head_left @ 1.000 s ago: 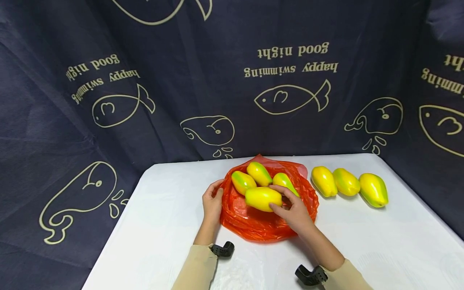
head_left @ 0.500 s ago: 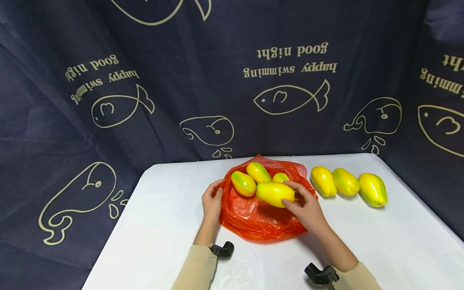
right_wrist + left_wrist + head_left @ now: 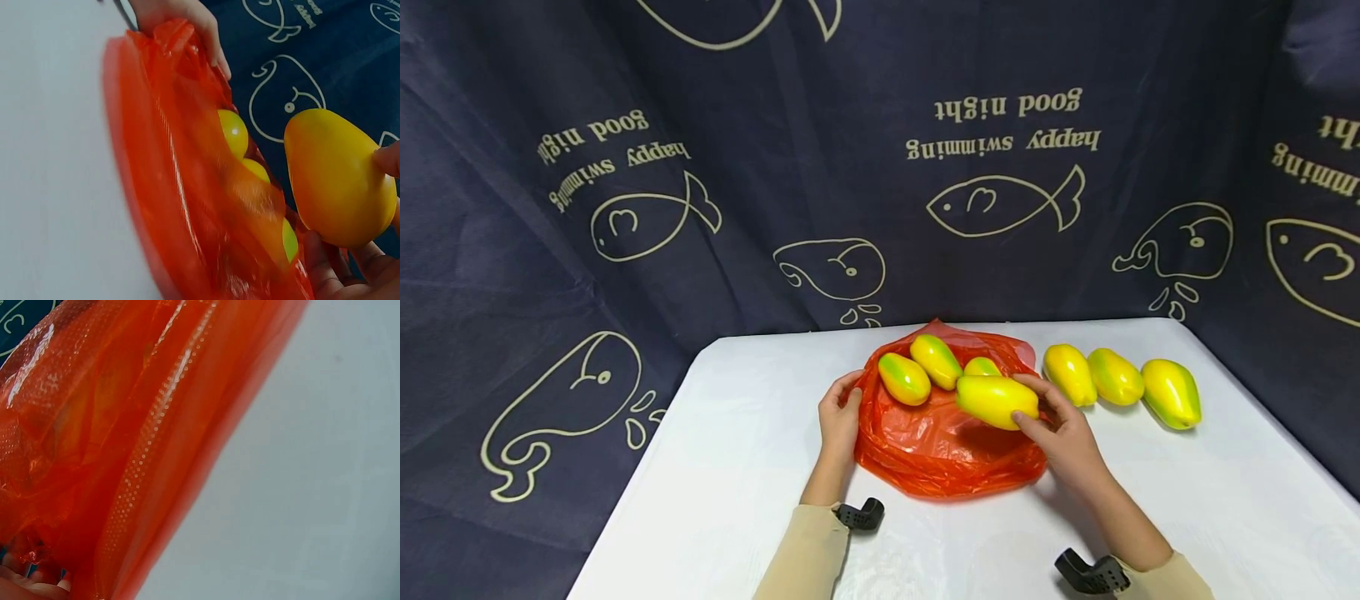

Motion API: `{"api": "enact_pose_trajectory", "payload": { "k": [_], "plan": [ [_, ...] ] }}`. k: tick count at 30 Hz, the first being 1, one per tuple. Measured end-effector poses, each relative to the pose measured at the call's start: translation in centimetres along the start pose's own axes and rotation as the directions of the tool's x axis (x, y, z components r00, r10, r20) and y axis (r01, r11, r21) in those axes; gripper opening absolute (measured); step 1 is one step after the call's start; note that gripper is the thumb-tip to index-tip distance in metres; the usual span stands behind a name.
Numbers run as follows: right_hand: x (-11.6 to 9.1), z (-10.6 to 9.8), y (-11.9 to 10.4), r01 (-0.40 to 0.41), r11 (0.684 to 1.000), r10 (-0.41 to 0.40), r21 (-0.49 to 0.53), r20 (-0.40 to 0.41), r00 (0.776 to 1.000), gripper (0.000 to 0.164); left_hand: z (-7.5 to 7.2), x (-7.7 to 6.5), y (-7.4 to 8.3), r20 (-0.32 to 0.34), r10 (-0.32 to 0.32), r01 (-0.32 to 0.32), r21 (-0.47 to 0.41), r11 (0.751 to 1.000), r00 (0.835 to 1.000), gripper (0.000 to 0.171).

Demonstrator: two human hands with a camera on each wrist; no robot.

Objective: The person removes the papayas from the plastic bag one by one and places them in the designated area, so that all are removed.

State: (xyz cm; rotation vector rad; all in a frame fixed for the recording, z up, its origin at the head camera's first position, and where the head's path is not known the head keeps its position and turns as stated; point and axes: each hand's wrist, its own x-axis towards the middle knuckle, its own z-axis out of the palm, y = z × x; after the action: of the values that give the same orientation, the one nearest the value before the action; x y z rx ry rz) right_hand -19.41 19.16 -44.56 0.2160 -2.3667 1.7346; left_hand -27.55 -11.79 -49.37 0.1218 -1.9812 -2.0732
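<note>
My right hand [image 3: 1067,433] grips a yellow papaya [image 3: 992,402] by one end, thumb on the near side and fingers on the far side. The papaya hangs over the right half of an opened red plastic bag [image 3: 917,458]. At the bag's left rim, my left hand [image 3: 838,421] holds the plastic; its fingertips [image 3: 50,589] show at the bag in the left wrist view. Three yellow-green papayas lie inside the bag: a left one [image 3: 904,379], a back one [image 3: 936,360] and a right one [image 3: 981,367], the last partly hidden behind the held papaya.
Right of the bag, three more papayas stand in a row on the white table [image 3: 737,467]: one near the bag [image 3: 1070,375], a middle one [image 3: 1116,377] and an outer one [image 3: 1172,393]. A dark printed curtain [image 3: 880,167] rises behind the table.
My right hand has carried the papaya rightward across the bag, from its middle to its right side. The left hand stays in place at the bag's rim.
</note>
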Motion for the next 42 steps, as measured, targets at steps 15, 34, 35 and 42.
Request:
{"api": "enact_pose_trajectory", "payload": {
  "k": [15, 34, 35, 42],
  "plan": [
    [-0.7, -2.6, 1.2, 0.059, 0.995, -0.053, 0.084, -0.071, 0.996, 0.048, 0.0, 0.0, 0.0, -0.007, 0.014, -0.014, 0.006, 1.0, 1.0, 0.03],
    [-2.0, -7.3, 4.0, 0.035, 0.958, 0.009, 0.285, -0.153, 0.988, 0.047, 0.0, 0.1, -0.2, -0.003, 0.005, -0.005, 0.007, 1.0, 1.0, 0.03],
    [-2.1, -7.6, 4.2, 0.035, 0.957, 0.012, 0.288, -0.162, 0.987, 0.046, 0.0, 0.1, -0.3, -0.004, 0.007, -0.007, 0.006, 1.0, 1.0, 0.03],
    [-2.5, -9.6, 6.0, -0.019, 0.963, 0.075, 0.268, -0.199, 0.977, 0.048, 0.0, 0.0, 0.0, 0.014, -0.013, 0.013, -0.001, 1.0, 1.0, 0.031]
  ]
}}
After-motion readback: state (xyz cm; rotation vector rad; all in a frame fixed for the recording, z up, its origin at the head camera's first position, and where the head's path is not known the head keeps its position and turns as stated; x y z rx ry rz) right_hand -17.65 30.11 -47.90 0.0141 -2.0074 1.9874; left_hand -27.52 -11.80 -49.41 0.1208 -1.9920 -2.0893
